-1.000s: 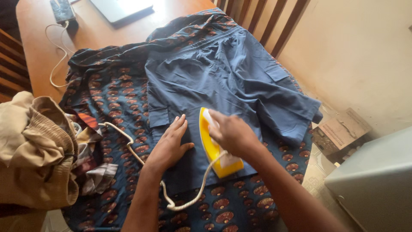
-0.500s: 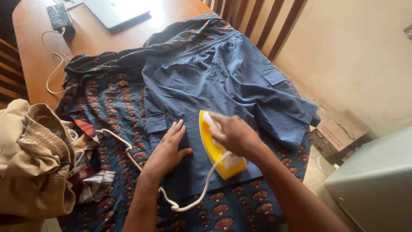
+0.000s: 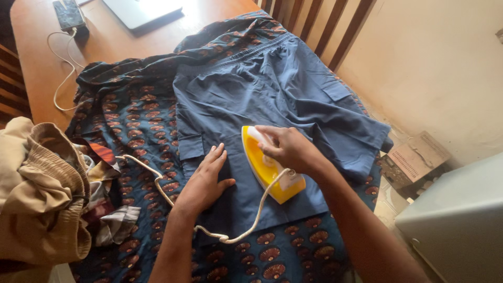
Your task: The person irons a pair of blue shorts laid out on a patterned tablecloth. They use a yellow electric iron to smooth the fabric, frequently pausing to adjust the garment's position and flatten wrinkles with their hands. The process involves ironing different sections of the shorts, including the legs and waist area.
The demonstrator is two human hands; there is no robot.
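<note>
Iron point(image 3: 271, 166), yellow w/ white handle, sits flat on the blue shorts point(image 3: 272, 99), near the lower hem; my right hand point(image 3: 290, 148) is on its handle, fingers clamped round the grip; cord point(image 3: 246, 222) loops off the back end & runs left under my other arm. My left hand point(image 3: 206, 181) lies flat on the shorts just beside the iron, fingers together, holding nothing. Shorts are spread over a dark patterned cloth point(image 3: 131, 120) on the wooden surface point(image 3: 42, 57); pile of tan clothes point(image 3: 39, 188) at left; laptop point(image 3: 141, 10) & charger block point(image 3: 70, 15) at far end.
</note>
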